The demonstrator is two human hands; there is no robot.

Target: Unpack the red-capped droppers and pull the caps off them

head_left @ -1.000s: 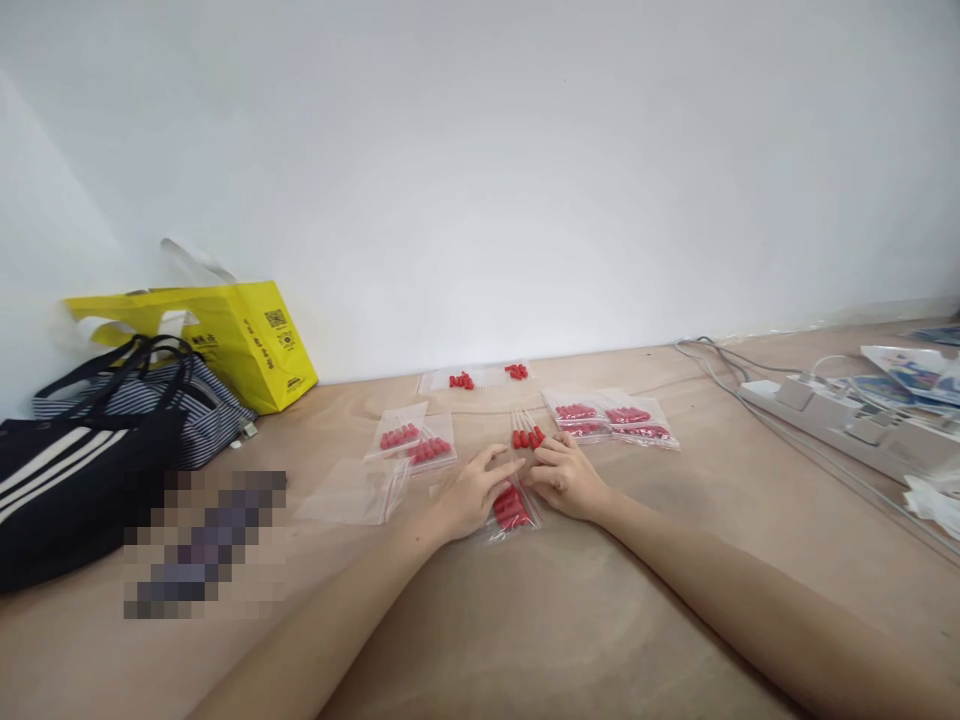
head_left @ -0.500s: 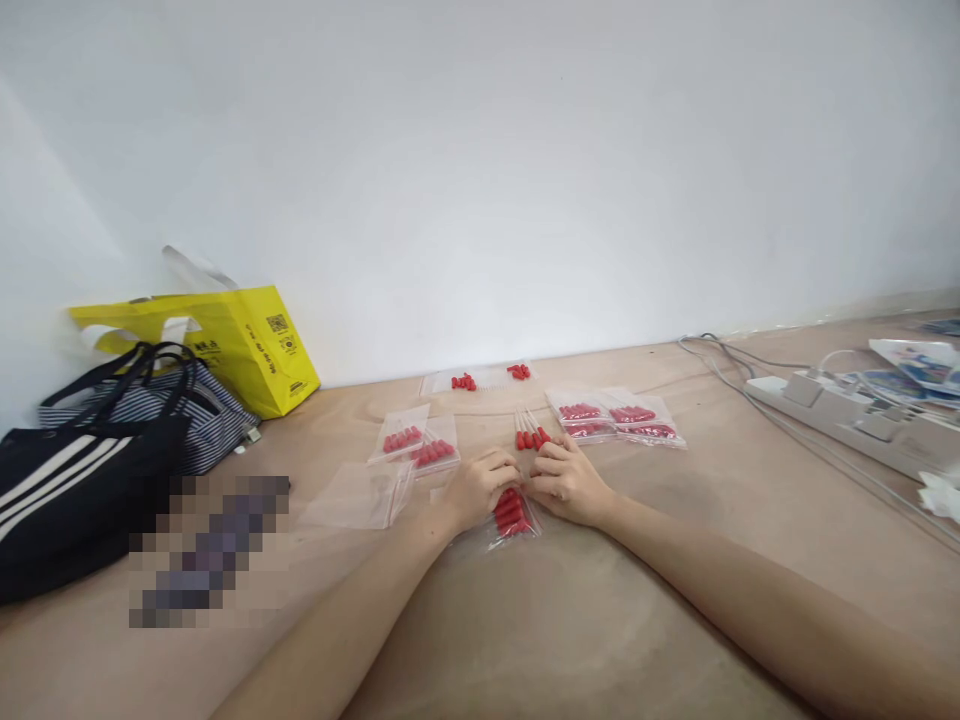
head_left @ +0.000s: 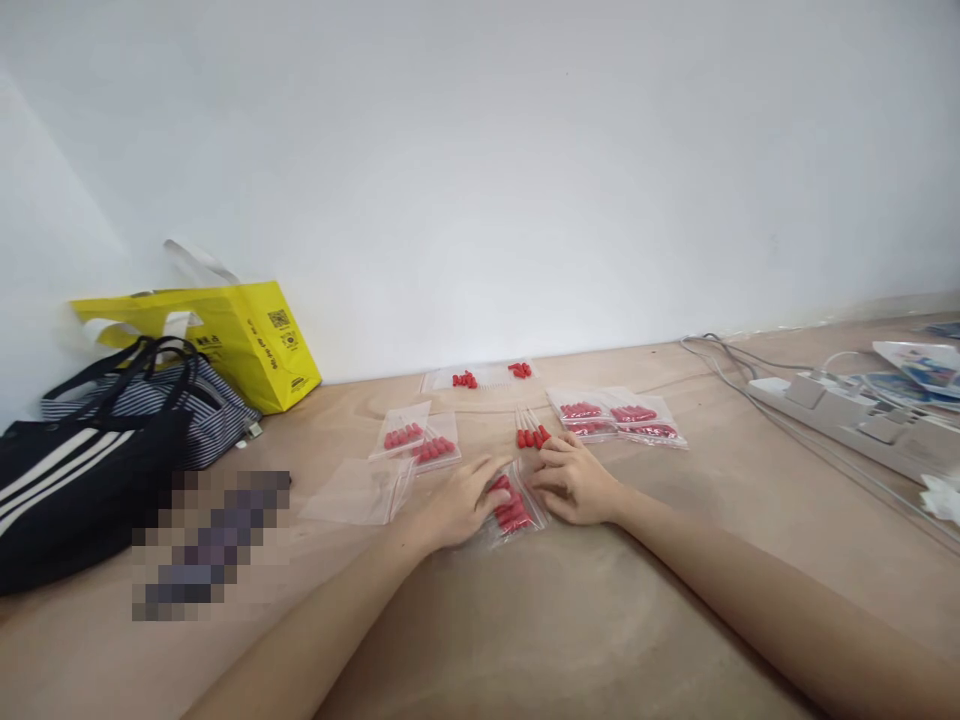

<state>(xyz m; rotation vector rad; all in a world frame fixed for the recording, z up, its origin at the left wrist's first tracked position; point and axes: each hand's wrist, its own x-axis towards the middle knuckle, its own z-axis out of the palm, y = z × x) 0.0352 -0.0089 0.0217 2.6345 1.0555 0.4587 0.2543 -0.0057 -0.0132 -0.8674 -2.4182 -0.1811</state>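
A clear zip bag with several red-tipped pieces in it lies between my hands on the table. My left hand grips its left side, with the thumb across the front and the fingers stretched toward the top edge. Curled fingers of my right hand meet the bag's upper right edge; their exact hold is partly hidden. Just beyond the right hand lie loose red-tipped white sticks. To the left are filled zip bags and a flat, clear plastic bag.
More filled zip bags lie to the right. By the wall, loose red pieces rest on clear plastic. A yellow bag and a black bag stand left. At right are a power strip and cables.
My left hand has slid left and its fingers have spread, uncovering more of the zip bag. The right hand has barely moved.
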